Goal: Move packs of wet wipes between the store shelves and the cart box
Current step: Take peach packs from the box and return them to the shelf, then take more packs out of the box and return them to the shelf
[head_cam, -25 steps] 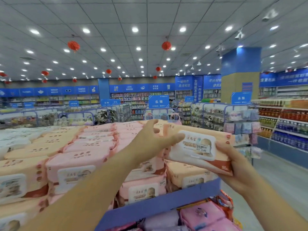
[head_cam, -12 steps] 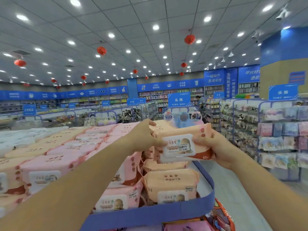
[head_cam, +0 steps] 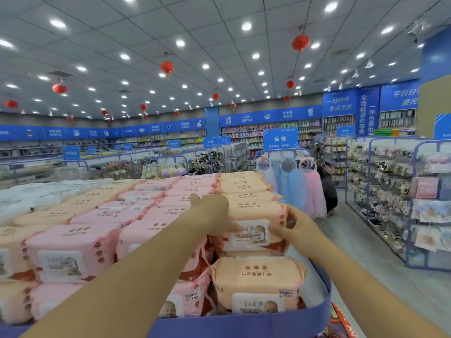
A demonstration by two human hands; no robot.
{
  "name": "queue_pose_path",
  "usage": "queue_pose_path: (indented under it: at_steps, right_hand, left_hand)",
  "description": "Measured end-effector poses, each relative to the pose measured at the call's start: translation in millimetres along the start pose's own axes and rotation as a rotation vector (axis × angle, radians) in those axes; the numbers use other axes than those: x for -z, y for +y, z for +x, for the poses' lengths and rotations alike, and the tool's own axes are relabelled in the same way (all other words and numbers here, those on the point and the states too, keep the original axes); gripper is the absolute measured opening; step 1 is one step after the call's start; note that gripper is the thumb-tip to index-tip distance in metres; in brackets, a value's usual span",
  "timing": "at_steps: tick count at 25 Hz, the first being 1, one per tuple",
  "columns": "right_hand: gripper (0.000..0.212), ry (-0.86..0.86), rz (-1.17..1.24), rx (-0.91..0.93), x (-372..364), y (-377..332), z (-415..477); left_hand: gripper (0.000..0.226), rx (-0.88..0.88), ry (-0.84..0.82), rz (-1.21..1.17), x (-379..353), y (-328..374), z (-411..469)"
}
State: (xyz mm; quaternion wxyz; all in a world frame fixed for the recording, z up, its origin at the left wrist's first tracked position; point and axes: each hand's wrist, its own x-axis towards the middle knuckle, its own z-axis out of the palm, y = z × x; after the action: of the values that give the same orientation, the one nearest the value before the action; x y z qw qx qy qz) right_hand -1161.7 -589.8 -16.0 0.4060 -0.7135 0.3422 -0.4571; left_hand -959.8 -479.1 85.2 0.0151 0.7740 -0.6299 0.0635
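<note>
An orange pack of wet wipes [head_cam: 256, 217] with a white lid label lies on top of the stack at the right end of the blue shelf [head_cam: 244, 323]. My left hand [head_cam: 212, 213] grips its left end from above. My right hand [head_cam: 296, 228] holds its right end. Below it sits another orange pack [head_cam: 258, 281]. Pink packs [head_cam: 73, 250] and further orange packs fill the shelf to the left and behind. No cart box is in view.
An aisle [head_cam: 361, 254] runs along the right, lined by blue-framed racks of small goods [head_cam: 390, 198]. A person crouches [head_cam: 328, 189] by hanging pastel veils [head_cam: 292, 186] beyond the shelf. More pink goods [head_cam: 341, 325] lie below the shelf's right corner.
Both hands carried the orange pack forward and down from mid-air onto the top of the right-hand stack. The view shifted left and closer to the shelf.
</note>
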Motion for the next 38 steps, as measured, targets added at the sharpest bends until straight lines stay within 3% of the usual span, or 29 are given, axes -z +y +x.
queue_pose_path:
  at_steps: [3,8,16,19,23,27,38]
  right_hand:
    - [0.039,-0.036,-0.038,-0.005,0,-5,-3]
    - [0.029,0.013,-0.007,-0.037,-4,-16,-18]
    - [0.061,0.151,-0.034,-0.084,-31,-66,-98]
    - [0.056,0.115,0.027,-0.089,-67,-92,-137]
    - [0.041,0.013,-0.018,-0.062,-147,-136,-190]
    - [0.058,-0.172,-0.045,-0.061,-261,-173,-243]
    - [0.055,-0.646,0.07,0.035,-606,-263,-357]
  left_hand:
    - [0.061,-0.011,-0.007,-0.034,-2,-3,-6]
    - [0.077,-0.002,0.113,-0.531,2,-15,-25]
    - [0.071,0.03,0.405,-1.112,-10,-35,-123]
    - [0.065,0.044,0.401,-1.259,-17,-59,-175]
    - [0.06,0.112,0.359,-1.344,-34,-119,-254]
    - [0.06,0.252,0.335,-1.355,-58,-216,-346]
    - [0.065,0.774,0.529,-1.253,-123,-486,-597]
